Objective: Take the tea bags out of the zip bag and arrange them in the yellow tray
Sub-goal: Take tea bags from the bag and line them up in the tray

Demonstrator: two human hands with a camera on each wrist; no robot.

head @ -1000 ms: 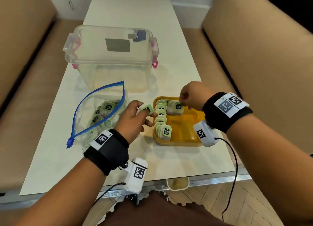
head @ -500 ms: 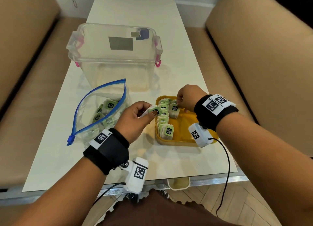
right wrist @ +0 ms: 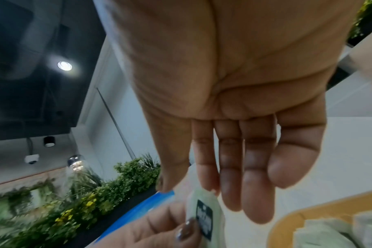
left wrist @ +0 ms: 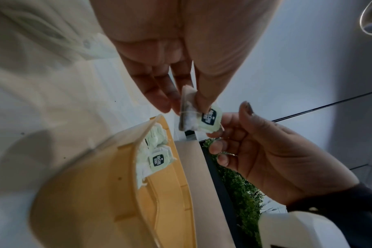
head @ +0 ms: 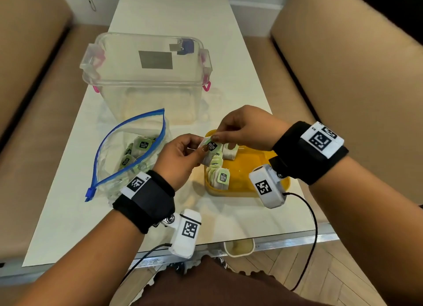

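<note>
A tea bag (head: 211,149) with a green tag is held over the far left corner of the yellow tray (head: 256,168). My left hand (head: 202,145) pinches it between thumb and fingers from the left. My right hand (head: 216,136) pinches its upper edge from the right. The left wrist view shows the tea bag (left wrist: 196,117) between both hands above the tray (left wrist: 91,193). A row of tea bags (head: 218,174) stands along the tray's left side, and one more (head: 230,151) lies behind it. The open zip bag (head: 135,154) with a blue zipper lies to the left and holds several tea bags.
A clear plastic box (head: 148,76) with pink latches stands behind the zip bag and tray on the white table (head: 68,214). Tan benches run along both sides. Wrist camera cables hang over the table's near edge.
My right hand let go of the tea bag lying in the tray and came left to the tea bag in my left hand. The left hand carried that bag right, over the tray's corner.
</note>
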